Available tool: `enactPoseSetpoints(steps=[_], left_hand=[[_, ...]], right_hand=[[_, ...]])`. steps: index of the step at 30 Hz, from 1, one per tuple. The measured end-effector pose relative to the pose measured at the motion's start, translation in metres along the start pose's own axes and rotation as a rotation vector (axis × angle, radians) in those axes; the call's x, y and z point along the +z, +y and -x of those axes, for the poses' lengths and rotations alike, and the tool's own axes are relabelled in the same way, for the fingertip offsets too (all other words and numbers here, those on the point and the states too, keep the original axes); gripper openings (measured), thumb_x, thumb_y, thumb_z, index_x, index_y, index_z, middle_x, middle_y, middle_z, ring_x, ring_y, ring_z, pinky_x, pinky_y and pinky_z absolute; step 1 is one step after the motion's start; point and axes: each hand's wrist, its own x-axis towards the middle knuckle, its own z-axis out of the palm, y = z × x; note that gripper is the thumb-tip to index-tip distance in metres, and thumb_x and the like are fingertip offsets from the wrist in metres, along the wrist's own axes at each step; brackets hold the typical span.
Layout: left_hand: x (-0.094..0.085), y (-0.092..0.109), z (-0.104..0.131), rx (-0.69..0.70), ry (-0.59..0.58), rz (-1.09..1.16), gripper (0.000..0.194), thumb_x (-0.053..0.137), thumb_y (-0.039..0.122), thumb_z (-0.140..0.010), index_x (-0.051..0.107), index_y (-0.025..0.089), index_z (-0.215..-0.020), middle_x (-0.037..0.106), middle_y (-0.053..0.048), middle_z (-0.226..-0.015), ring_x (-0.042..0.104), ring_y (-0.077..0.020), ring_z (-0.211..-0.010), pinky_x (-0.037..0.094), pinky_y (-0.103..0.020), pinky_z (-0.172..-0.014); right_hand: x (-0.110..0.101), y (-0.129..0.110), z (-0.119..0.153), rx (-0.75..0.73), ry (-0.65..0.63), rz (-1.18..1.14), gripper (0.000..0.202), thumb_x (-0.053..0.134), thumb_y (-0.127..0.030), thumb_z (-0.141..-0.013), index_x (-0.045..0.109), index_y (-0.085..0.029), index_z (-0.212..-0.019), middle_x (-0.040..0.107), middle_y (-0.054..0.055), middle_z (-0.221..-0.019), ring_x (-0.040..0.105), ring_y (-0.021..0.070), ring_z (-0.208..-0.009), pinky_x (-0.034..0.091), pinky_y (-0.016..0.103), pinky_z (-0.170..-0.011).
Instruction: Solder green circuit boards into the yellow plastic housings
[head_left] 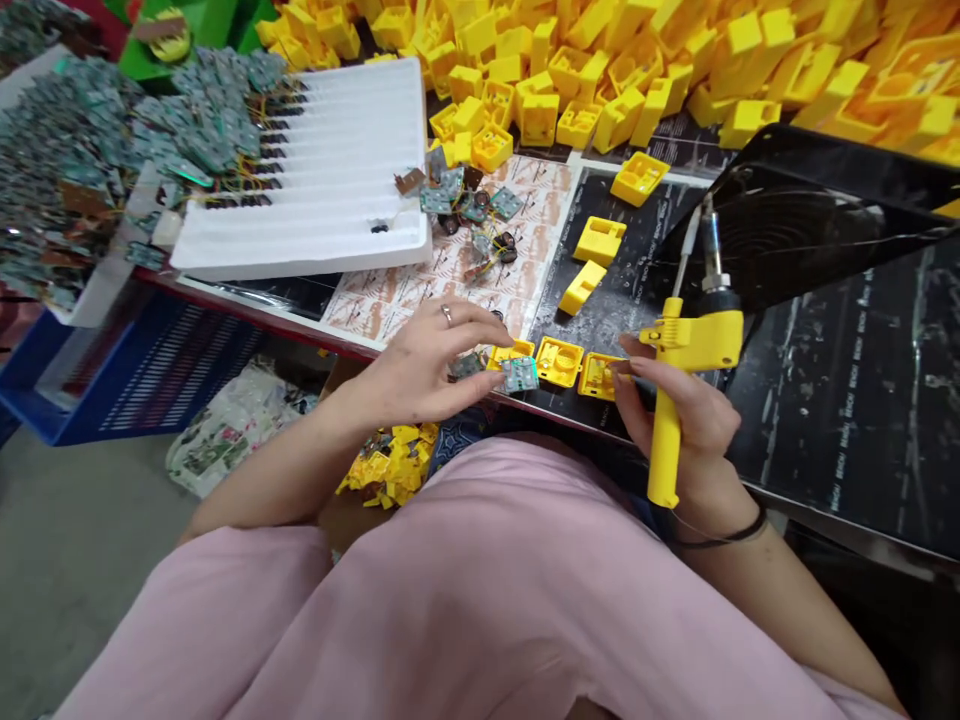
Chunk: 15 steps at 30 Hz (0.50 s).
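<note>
My left hand (427, 365) pinches a small green circuit board (520, 374) between thumb and fingers, over the leftmost yellow housing (511, 352). Two more open yellow housings, a middle one (559, 362) and a right one (598, 376), lie beside it in a row at the table's front edge. A yellow soldering gun (694, 340) rests in my right hand (686, 410), its metal tip pointing up and away. The fingertips of that hand are close together by the right housing; whether they touch it I cannot tell.
Loose boards with wires (480, 205) lie beyond my left hand, next to a white foam tray (337, 230). Circuit boards (67, 160) are heaped at left, above a blue crate (150, 370). Yellow housings (525, 60) pile along the back. A black tray (817, 220) stands at right.
</note>
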Motion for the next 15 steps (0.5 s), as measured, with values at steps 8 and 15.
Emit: enactPoseSetpoints(steps=[8, 15], left_hand=[[0.049, -0.006, -0.008, -0.063, 0.039, -0.185, 0.024, 0.061, 0.038, -0.092, 0.071, 0.019, -0.102, 0.075, -0.011, -0.124, 0.064, -0.0265, -0.123, 0.040, -0.048, -0.111], [0.033, -0.021, -0.033, -0.150, 0.052, 0.161, 0.019, 0.061, 0.031, -0.091, 0.074, 0.018, -0.088, 0.079, -0.003, -0.088, 0.072, -0.0166, -0.084, 0.053, -0.030, -0.080]], right_hand=[[-0.006, -0.007, -0.007, -0.001, -0.032, 0.003, 0.051, 0.076, -0.009, -0.085, 0.062, -0.032, -0.128, 0.080, 0.000, -0.099, 0.078, 0.0206, -0.075, 0.064, 0.030, -0.063], [-0.037, -0.010, -0.011, 0.043, -0.029, -0.048, 0.024, 0.078, -0.027, -0.087, 0.072, -0.031, -0.110, 0.075, -0.004, -0.073, 0.072, 0.0174, -0.059, 0.057, 0.029, -0.054]])
